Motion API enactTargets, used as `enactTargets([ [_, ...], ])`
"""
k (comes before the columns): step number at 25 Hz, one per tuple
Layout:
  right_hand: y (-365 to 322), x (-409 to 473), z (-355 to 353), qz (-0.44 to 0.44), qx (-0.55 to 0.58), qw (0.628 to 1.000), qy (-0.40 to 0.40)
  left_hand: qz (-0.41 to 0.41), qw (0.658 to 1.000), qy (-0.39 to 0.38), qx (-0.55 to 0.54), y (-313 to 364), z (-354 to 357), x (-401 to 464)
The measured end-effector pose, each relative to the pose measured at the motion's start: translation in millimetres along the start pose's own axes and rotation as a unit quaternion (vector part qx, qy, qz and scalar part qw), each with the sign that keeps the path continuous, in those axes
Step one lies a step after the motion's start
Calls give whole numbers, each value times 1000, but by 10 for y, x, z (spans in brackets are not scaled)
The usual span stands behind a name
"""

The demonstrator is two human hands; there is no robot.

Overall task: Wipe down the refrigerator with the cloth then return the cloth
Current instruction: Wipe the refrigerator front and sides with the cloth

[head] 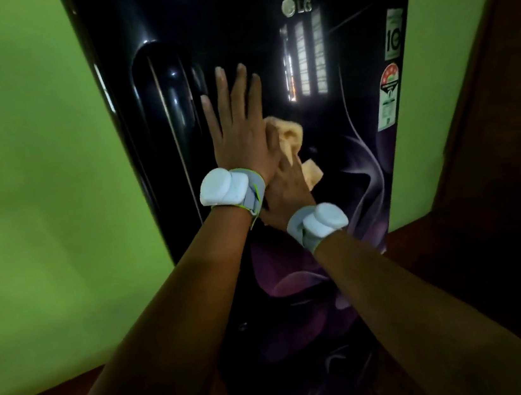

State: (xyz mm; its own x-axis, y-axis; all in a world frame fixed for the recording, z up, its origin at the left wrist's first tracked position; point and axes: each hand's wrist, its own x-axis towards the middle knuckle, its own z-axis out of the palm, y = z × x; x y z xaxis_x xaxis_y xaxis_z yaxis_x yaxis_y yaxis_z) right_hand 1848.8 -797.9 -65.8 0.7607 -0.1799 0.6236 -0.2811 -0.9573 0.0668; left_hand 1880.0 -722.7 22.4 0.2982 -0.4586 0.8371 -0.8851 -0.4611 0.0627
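Note:
A tall glossy black refrigerator [231, 35] with a purple flower pattern fills the middle of the view. My left hand [238, 127] lies flat on its door with fingers spread, just right of the curved door handle [168, 110]. My right hand [288, 190] sits lower, partly under the left wrist, pressing a pale orange cloth [293, 140] against the door. Part of the cloth is hidden behind both hands.
Green walls [32, 161] flank the refrigerator on both sides. Several stickers [388, 97] run down the door's right edge, with a logo above. A dark brown surface [501, 198] stands at the right, and brown floor shows at the bottom left.

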Motion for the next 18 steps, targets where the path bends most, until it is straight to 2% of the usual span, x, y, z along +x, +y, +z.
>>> enactTargets([
  [2,412,-158,73,-83,-32,994,68,1,1000,-23,11,87,176,19],
  [3,627,-162,12,-63,-15,991,120,-10,999,-30,8,112,260,10],
  [5,877,-46,-175,100,109,968,202,-41,999,-29,1,227,419,24],
  [6,888,18,-211,139,151,955,214,-53,998,-27,0,290,490,47],
  [7,905,9,-196,109,129,961,217,-61,998,-31,6,395,566,73],
  [9,1221,-138,-42,-68,45,982,171,-72,997,-36,21,583,695,104],
  [10,1457,-169,-70,-109,25,981,161,-77,996,-36,25,653,743,129],
  [11,1655,-190,-107,-80,48,983,157,-85,995,-32,28,698,773,155],
  [12,1851,-188,-165,1,103,980,172,-94,995,-28,31,792,829,192],
  [13,1929,-158,-236,89,172,963,188,-98,994,-25,33,863,873,231],
  [14,1905,-107,-285,134,217,946,199,-93,995,-26,36,910,902,260],
  [15,1921,-48,-326,110,209,950,203,-85,995,-28,48,1008,951,310],
  [17,2033,46,-420,-51,140,972,184,-83,995,-25,58,1117,1016,385],
  [18,2183,128,-510,-103,110,971,187,-87,994,-20,57,1167,1046,418],
])
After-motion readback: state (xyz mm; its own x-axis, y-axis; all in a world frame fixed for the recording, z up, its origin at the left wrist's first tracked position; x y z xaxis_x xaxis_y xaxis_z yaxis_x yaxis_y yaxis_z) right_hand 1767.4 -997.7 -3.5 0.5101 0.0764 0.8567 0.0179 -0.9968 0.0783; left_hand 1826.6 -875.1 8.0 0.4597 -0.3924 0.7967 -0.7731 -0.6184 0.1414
